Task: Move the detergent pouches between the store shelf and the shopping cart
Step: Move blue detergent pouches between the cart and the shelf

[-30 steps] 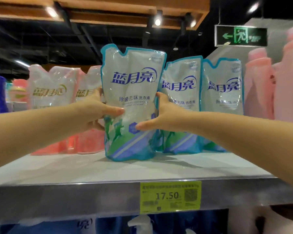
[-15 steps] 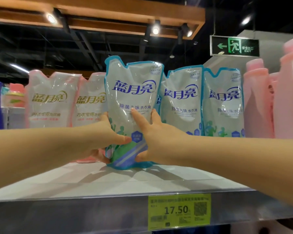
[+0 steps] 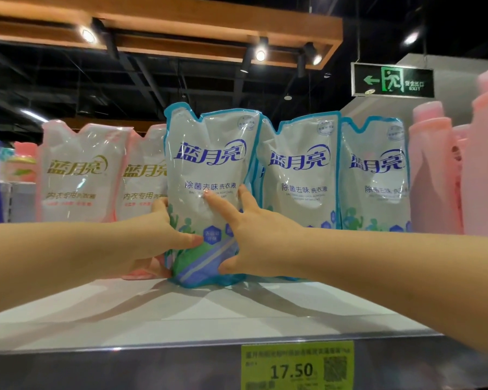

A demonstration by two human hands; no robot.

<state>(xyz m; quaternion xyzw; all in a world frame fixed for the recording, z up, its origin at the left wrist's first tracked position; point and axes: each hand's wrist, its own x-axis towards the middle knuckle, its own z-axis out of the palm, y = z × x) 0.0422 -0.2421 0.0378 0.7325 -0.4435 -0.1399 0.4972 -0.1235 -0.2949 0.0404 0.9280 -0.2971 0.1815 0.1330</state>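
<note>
The front blue pouch (image 3: 209, 153) is held upright near the middle of the shelf (image 3: 181, 319). Its base appears to rest on the shelf surface, just ahead of 2 more blue pouches (image 3: 299, 175) stood to its right. It is clasped from both sides. The left hand (image 3: 155, 235) is wrapped round the pouch's left edge, its grip closed with the thumb laid across the lower front. The right hand (image 3: 257, 235) is curled round the right edge, with the thumb under the lower corner and the index finger stretched up the front. To the left 2 pink pouches (image 3: 79, 175) are stood, and pink bottles (image 3: 434, 170) at the far right. A green price tag (image 3: 296, 367) marked 17.50 is fixed to the shelf's front rail.
</note>
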